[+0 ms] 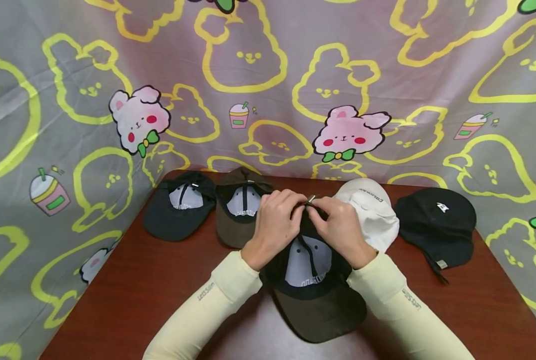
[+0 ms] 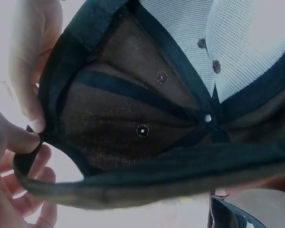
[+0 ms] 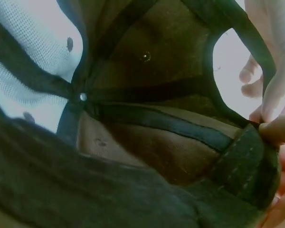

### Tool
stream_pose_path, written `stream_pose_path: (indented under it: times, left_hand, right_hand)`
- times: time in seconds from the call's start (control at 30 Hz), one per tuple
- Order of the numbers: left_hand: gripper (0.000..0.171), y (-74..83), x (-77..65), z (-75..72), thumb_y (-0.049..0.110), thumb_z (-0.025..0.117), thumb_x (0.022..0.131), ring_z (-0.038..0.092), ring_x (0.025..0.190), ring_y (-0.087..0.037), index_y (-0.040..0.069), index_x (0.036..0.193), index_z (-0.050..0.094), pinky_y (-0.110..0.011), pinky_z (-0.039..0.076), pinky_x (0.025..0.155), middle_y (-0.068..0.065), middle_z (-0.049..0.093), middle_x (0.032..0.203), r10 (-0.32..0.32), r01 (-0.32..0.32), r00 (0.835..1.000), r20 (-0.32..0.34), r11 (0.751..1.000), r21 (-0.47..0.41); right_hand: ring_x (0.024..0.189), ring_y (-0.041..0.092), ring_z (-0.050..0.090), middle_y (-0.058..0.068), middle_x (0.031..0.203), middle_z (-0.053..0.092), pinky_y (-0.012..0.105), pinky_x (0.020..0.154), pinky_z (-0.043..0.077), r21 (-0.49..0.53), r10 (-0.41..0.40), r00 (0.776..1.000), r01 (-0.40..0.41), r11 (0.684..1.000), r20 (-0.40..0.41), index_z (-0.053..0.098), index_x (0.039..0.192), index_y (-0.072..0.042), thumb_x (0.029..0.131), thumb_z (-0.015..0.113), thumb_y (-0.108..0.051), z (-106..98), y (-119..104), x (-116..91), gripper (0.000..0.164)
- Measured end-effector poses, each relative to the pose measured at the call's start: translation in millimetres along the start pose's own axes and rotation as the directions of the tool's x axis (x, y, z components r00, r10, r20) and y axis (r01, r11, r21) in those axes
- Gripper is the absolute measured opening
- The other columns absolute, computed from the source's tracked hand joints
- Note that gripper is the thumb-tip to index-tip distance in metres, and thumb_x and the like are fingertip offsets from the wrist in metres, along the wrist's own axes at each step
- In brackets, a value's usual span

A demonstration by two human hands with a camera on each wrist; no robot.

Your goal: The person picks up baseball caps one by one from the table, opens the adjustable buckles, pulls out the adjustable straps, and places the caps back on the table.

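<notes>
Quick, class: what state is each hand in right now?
Left hand: closed, pinching the nearest brown cap at the back.
Right hand: closed, pinching the same cap at the back.

A grey curtain [image 1: 224,150] printed with pink rabbits [image 1: 351,134] hangs behind the reddish-brown table [image 1: 128,285]. Toward the table's far side, left to right, lie a dark cap [image 1: 173,221], a brown cap [image 1: 229,230], a white cap [image 1: 376,222] and a black cap [image 1: 445,225].

The pale-yellow left sleeve [image 1: 200,315] and right sleeve [image 1: 412,320] each end in a broad, matching cuff, the left cuff [image 1: 238,275] and right cuff [image 1: 378,277]. Small dark lettering [image 1: 206,291], "Lets Slim", marks each forearm; left hand [image 1: 277,222] and right hand [image 1: 340,225] are bare.
</notes>
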State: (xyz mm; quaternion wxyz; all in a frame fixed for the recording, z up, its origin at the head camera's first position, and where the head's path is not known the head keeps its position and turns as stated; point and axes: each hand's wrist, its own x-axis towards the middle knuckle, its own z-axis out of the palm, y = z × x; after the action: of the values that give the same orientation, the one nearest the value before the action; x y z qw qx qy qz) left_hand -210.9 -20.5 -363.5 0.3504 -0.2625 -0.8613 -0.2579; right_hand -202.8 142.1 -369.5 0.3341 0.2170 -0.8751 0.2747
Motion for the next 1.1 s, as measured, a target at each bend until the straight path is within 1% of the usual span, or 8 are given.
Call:
stream_pose_path:
  times: [0.2,0.47,0.6,0.73,0.83,0.9,1.0,1.1]
  left_hand:
    - [0.011,1.4,1.0,0.5,0.018,0.066,0.093,0.064,0.082,-0.015,0.019,0.096,0.076,-0.034,0.047,0.076,0.005,0.073,0.093,0.013,-0.013,1.0,-0.019,1.0,-0.013]
    - [0.01,1.6,0.2,-0.1,0.018,0.067,0.093,0.064,0.08,-0.014,0.018,0.093,0.077,-0.033,0.048,0.078,0.005,0.073,0.087,0.034,-0.035,0.999,-0.02,0.999,-0.012]
    - [0.01,2.2,0.6,-1.5,0.018,0.067,0.093,0.064,0.079,-0.014,0.018,0.092,0.077,-0.033,0.047,0.077,0.004,0.072,0.085,0.043,-0.044,0.998,-0.034,0.999,-0.02]
    - [0.01,4.4,0.2,-2.8,0.017,0.067,0.093,0.064,0.077,-0.014,0.017,0.091,0.078,-0.033,0.047,0.077,0.004,0.071,0.083,0.054,-0.055,0.998,-0.04,0.998,-0.022]
    - [0.01,6.4,-0.1,-2.7,0.016,0.068,0.092,0.063,0.076,-0.014,0.017,0.09,0.078,-0.033,0.047,0.076,0.004,0.071,0.082,0.066,-0.067,0.997,-0.046,0.998,-0.02]
    - [0.01,7.8,0.0,-2.3,0.016,0.068,0.092,0.064,0.076,-0.014,0.017,0.089,0.077,-0.033,0.047,0.076,0.004,0.071,0.082,0.071,-0.072,0.996,-0.048,0.997,-0.018]
    - [0.01,9.4,-0.5,-2.1,0.016,0.067,0.092,0.064,0.076,-0.015,0.017,0.089,0.076,-0.033,0.047,0.074,0.004,0.071,0.083,0.065,-0.066,0.997,-0.048,0.998,-0.02]
    - [0.009,9.9,-0.7,-2.9,0.017,0.066,0.093,0.064,0.078,-0.015,0.018,0.093,0.076,-0.034,0.048,0.074,0.004,0.072,0.087,0.042,-0.043,0.998,-0.043,0.999,-0.03]
  right_hand:
    - [0.074,0.025,0.07,0.012,0.084,0.075,0.041,0.068,0.058,-0.01,-0.009,1.0,0.009,1.0,0.009,0.076,0.092,-0.002,0.084,0.076,-0.009,-2,-2,-2,0.01]
    - [0.067,0.023,0.069,0.01,0.077,0.073,0.039,0.063,0.057,-0.021,-0.036,0.999,0.036,0.999,-0.009,0.077,0.086,-0.004,0.083,0.076,-0.009,-5,-1,-2,0.006]
    - [0.067,0.023,0.069,0.009,0.076,0.073,0.038,0.062,0.057,-0.024,-0.05,0.998,0.05,0.998,-0.024,0.077,0.085,-0.004,0.082,0.077,-0.009,-5,-1,-1,0.005]
    - [0.063,0.022,0.068,0.01,0.074,0.073,0.038,0.058,0.056,-0.03,-0.064,0.996,0.062,0.998,-0.057,0.077,0.083,-0.004,0.082,0.075,-0.008,-6,0,-1,0.004]
    - [0.062,0.024,0.068,0.011,0.073,0.072,0.038,0.057,0.055,-0.036,-0.05,0.995,0.047,0.998,-0.086,0.077,0.081,-0.004,0.084,0.072,-0.008,-7,2,0,0.007]
    - [0.062,0.024,0.067,0.011,0.073,0.072,0.039,0.057,0.054,-0.04,-0.038,0.995,0.034,0.999,-0.09,0.076,0.08,-0.005,0.085,0.07,-0.008,-9,4,2,0.008]
    - [0.064,0.024,0.068,0.01,0.074,0.073,0.04,0.058,0.054,-0.042,-0.031,0.997,0.028,0.999,-0.075,0.076,0.08,-0.007,0.084,0.071,-0.009,-13,5,2,0.007]
    - [0.065,0.022,0.068,0.01,0.076,0.073,0.039,0.059,0.055,-0.038,-0.045,0.997,0.043,0.998,-0.055,0.077,0.083,-0.006,0.084,0.072,-0.009,-14,4,0,0.006]
